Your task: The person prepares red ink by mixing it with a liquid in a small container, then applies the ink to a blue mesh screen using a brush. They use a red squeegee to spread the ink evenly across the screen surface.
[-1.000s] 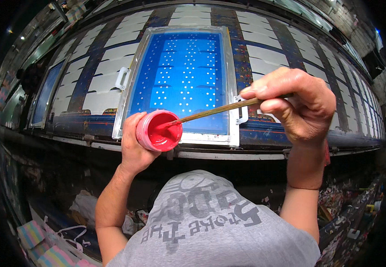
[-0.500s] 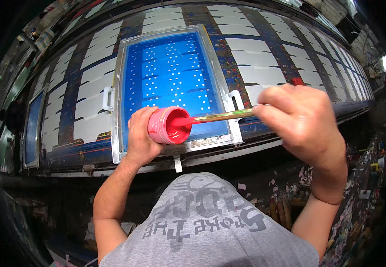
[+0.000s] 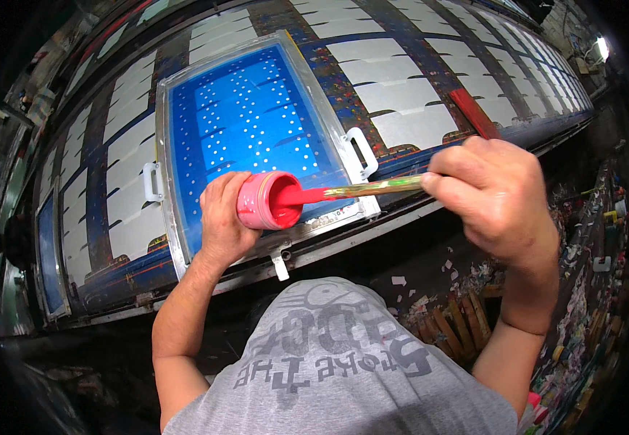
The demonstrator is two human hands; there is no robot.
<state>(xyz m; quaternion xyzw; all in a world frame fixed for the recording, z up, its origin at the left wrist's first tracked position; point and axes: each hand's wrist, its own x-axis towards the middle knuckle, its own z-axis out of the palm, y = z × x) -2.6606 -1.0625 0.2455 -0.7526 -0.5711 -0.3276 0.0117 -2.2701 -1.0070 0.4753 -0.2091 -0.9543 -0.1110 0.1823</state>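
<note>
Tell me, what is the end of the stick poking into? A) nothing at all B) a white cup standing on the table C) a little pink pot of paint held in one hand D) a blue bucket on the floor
C: the stick, gripped by the right hand, has its red-coated tip inside the pink pot that the left hand holds tilted over the blue screen.

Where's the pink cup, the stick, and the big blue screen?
pink cup (image 3: 256,199), head view, on its outer side wall.
stick (image 3: 372,188), head view, on the middle of its bare shaft.
blue screen (image 3: 249,123), head view, on its dotted blue mesh.
</note>
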